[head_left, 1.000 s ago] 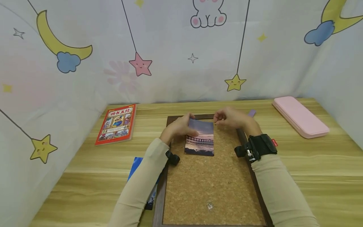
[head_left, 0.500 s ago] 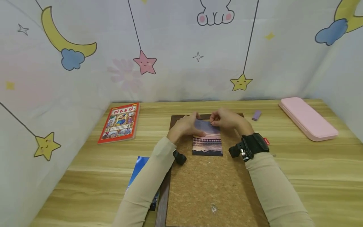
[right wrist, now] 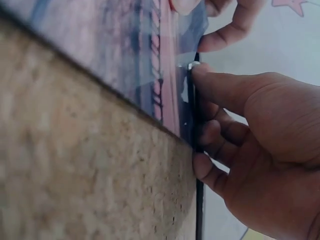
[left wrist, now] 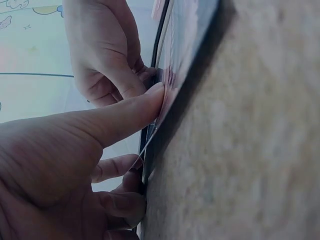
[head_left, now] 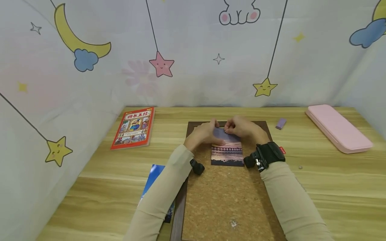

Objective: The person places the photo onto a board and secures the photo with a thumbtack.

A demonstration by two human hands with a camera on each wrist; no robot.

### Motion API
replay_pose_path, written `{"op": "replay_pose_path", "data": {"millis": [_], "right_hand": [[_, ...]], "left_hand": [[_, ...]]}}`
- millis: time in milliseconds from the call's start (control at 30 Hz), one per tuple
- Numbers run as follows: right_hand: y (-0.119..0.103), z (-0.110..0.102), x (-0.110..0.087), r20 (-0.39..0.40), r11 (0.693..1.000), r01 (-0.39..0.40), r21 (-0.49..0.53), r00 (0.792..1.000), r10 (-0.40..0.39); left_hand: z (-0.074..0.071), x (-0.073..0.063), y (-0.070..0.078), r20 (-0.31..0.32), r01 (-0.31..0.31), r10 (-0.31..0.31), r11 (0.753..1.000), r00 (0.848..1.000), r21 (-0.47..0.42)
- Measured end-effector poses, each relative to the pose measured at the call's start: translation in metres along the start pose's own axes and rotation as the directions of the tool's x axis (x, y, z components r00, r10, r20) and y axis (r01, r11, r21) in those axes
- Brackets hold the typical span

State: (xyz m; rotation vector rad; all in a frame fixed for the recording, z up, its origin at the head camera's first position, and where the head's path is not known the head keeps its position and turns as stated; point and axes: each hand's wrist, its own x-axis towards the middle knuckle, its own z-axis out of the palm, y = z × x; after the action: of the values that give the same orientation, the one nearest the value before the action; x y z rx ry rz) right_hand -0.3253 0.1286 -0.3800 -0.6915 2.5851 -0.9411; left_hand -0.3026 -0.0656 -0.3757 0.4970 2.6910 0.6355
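Note:
A photo print (head_left: 227, 155) of a pier at sunset lies on the upper part of a framed corkboard (head_left: 223, 197). The left hand (head_left: 205, 133) holds it by the upper left, thumb (left wrist: 152, 97) on its face and fingers (left wrist: 122, 205) at the board's top edge. At the middle of the print's top edge, the right hand (head_left: 242, 128) pinches a small silvery thumbtack (right wrist: 193, 65) between thumb and index finger. The tack's point is hidden. In the right wrist view the other right fingers (right wrist: 205, 167) curl at the board's top edge.
A blue picture (head_left: 155, 175) lies left of the board, partly under the left forearm. A red book (head_left: 133, 129) is at the back left. A purple block (head_left: 280, 123) and a pink case (head_left: 339, 129) sit at the back right. A tiny round piece (head_left: 300, 167) lies right of the board.
The right hand has moved left from the print's upper right corner to the middle of its top edge. The print has straightened and shifted slightly right on the board; the head view has turned left.

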Motion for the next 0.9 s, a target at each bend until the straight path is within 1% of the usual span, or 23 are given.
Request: {"op": "replay_pose_path", "data": {"millis": [267, 567, 700, 900], "right_hand": [[0.0008, 0.0, 0.0005, 0.001, 0.997, -0.074, -0.002, 0.997, 0.074], [0.0026, -0.0016, 0.0004, 0.005, 0.998, -0.06, -0.011, 0.998, 0.06], [0.0001, -0.0011, 0.0012, -0.009, 0.996, -0.085, -0.016, 0.996, 0.085], [-0.0021, 0.0006, 0.0031, -0.035, 0.993, -0.117, -0.025, 0.993, 0.116]], "left_hand": [[0.0, -0.0006, 0.0013, 0.003, 0.015, -0.015, 1.0, 1.0, 0.003], [0.001, 0.0007, 0.0015, -0.003, 0.006, -0.006, 1.0, 1.0, -0.002], [0.0008, 0.0017, 0.0006, -0.012, 0.0, 0.0, 1.0, 1.0, -0.008], [0.0001, 0.0013, 0.0006, -0.001, 0.005, -0.005, 1.0, 1.0, -0.017]]}}
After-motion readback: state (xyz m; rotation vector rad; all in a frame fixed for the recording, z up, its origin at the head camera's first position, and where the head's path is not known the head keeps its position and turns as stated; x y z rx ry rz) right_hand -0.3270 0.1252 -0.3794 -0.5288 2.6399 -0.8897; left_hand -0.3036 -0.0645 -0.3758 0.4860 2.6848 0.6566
